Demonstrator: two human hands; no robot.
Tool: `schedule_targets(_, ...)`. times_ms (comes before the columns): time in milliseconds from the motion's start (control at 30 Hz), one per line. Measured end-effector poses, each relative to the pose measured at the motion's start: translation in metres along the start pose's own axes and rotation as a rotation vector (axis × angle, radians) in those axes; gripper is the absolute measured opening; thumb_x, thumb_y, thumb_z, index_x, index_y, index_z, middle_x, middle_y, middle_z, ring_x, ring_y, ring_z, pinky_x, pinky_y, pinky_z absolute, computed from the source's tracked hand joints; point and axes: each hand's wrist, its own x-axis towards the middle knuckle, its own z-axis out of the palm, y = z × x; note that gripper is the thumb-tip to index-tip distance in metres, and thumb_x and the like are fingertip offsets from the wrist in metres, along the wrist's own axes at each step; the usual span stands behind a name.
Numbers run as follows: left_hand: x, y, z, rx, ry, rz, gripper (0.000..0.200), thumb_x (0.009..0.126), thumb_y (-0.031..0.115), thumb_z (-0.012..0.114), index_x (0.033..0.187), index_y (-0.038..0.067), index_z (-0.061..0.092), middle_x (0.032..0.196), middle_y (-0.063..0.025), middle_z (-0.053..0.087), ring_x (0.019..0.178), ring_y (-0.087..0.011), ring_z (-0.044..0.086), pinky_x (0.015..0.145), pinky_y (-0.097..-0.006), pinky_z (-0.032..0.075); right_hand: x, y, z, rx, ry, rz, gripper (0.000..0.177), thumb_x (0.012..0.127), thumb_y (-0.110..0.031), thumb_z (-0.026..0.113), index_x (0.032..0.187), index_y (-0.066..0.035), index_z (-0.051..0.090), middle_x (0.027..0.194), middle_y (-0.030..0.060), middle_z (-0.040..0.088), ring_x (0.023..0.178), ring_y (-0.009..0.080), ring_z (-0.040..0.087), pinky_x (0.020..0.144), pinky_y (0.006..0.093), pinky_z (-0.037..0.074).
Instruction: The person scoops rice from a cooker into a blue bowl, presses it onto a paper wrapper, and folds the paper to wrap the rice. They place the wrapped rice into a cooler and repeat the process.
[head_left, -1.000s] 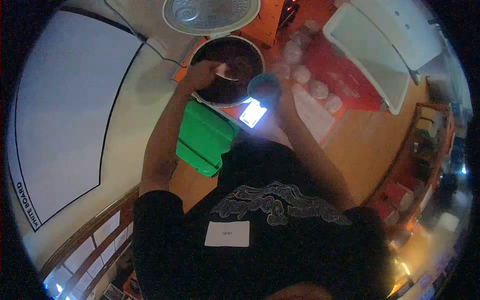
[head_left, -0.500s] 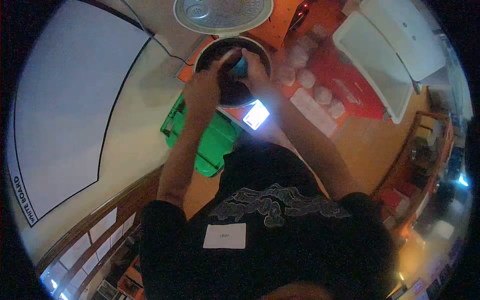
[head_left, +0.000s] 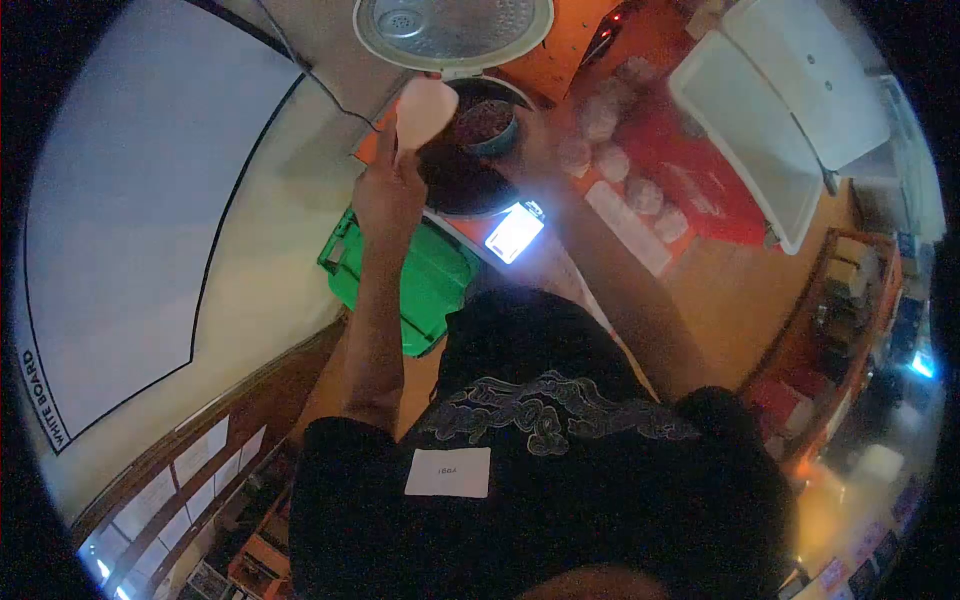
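Observation:
In the head view my left hand grips the handle of a pale rice paddle, its broad blade raised over the left rim of a rice cooker. The cooker's silvery lid stands open behind it. My right hand, dim and blurred, is closed around the right side of a small blue bowl. Dark, grainy food fills this bowl, which is over the cooker's opening. The dark contents of the cooker are hard to make out.
A lit phone-like screen glows at the cooker's front. Below left is a green plastic container. Several whitish round pieces lie on a red surface at right, near a white open box. A whiteboard is at left.
My left hand has lifted the rice paddle up and left, out of the cooker and away from the bowl. The bowl has moved slightly right, its filled top now visible.

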Motion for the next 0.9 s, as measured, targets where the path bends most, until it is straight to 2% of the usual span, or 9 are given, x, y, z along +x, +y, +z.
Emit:
schedule_targets(100,0.004,-0.027,0.023,-0.388,0.083,0.204,0.033,0.096,0.022,0.048,0.126,0.013,0.06,0.102,-0.0184,0.068,0.091,-0.0405,0.066,0.079,-0.0513,0.052,0.005,0.05,0.026,0.915,-0.008,0.518,0.033,0.098,-0.031,0.046,0.119,-0.008,0.057,0.109,0.0081,0.065,0.101,0.0211,0.063,0.093,0.0409,0.051)
schedule_targets(233,-0.015,0.0,0.032,-0.362,-0.131,0.174,0.033,0.097,0.025,0.046,0.123,0.012,0.061,0.107,-0.021,0.066,0.098,-0.0396,0.065,0.085,-0.0485,0.051,0.001,-0.003,0.014,0.593,0.026,0.103,0.032,0.095,-0.031,0.05,0.116,-0.008,0.059,0.108,0.0075,0.064,0.096,0.0202,0.062,0.09,0.0364,0.05)
schedule_targets(300,-0.026,0.024,0.025,-0.114,-0.353,-0.08,0.033,0.098,0.026,0.045,0.122,0.012,0.062,0.112,-0.0214,0.065,0.103,-0.0386,0.063,0.09,-0.0459,0.049,0.008,0.024,0.028,1.181,0.052,0.733,0.033,0.095,-0.035,0.049,0.112,-0.009,0.06,0.106,0.007,0.063,0.094,0.0208,0.062,0.087,0.033,0.049)
schedule_targets(533,-0.014,-0.021,0.049,-0.437,-0.135,0.292,0.036,0.1,0.031,0.044,0.124,0.009,0.061,0.081,-0.01,0.069,0.07,-0.0273,0.067,0.065,-0.0373,0.052,0.011,0.042,0.018,1.025,-0.043,0.857,0.036,0.095,-0.04,0.048,0.111,-0.01,0.061,0.105,0.0074,0.063,0.098,0.0222,0.06,0.088,0.0339,0.047)
schedule_targets(600,-0.013,-0.005,0.011,-0.79,-0.467,-0.427,0.035,0.1,0.031,0.046,0.124,0.009,0.061,0.066,0.0023,0.052,0.055,-0.0096,0.049,0.051,-0.0251,0.039,0.009,0.068,0.017,0.319,-0.221,0.129,0.043,0.095,-0.046,0.047,0.116,-0.01,0.058,0.112,0.0081,0.062,0.1,0.0244,0.06,0.088,0.0399,0.048)
schedule_targets(633,-0.012,0.0,0.003,-0.787,-0.473,-0.422,0.035,0.1,0.031,0.046,0.124,0.009,0.061,0.066,0.0023,0.052,0.055,-0.0096,0.049,0.051,-0.0251,0.039,0.013,0.048,0.012,0.319,-0.212,0.13,0.043,0.095,-0.046,0.047,0.116,-0.01,0.058,0.112,0.0081,0.062,0.1,0.0244,0.06,0.088,0.0399,0.048)
schedule_targets(700,-0.01,0.003,-0.006,-1.083,-0.388,-0.725,0.032,0.102,0.027,0.046,0.125,0.012,0.062,0.065,0.0067,0.035,0.055,-0.0029,0.029,0.049,-0.0208,0.025,0.021,0.004,-0.001,1.023,-0.171,0.899,0.048,0.097,-0.05,0.042,0.124,-0.012,0.053,0.118,0.0091,0.061,0.105,0.0267,0.06,0.086,0.0488,0.051)
schedule_targets(733,-0.01,-0.003,-0.004,-1.082,-0.39,-0.725,0.032,0.102,0.027,0.046,0.125,0.012,0.062,0.065,0.0067,0.035,0.055,-0.0029,0.029,0.049,-0.0208,0.025,0.02,-0.006,-0.004,1.024,-0.169,0.9,0.048,0.097,-0.05,0.042,0.124,-0.012,0.053,0.118,0.0091,0.061,0.105,0.0267,0.06,0.086,0.0488,0.051)
schedule_targets(900,-0.001,-0.03,0.023,-0.561,-0.106,0.198,0.029,0.101,0.017,0.047,0.124,0.008,0.062,0.097,-0.0062,0.07,0.086,-0.0175,0.067,0.074,-0.028,0.052,0.021,-0.029,-0.015,1.213,-0.222,0.93,0.05,0.099,-0.05,0.037,0.132,-0.013,0.045,0.124,0.0112,0.058,0.114,0.03,0.057,0.088,0.056,0.053)
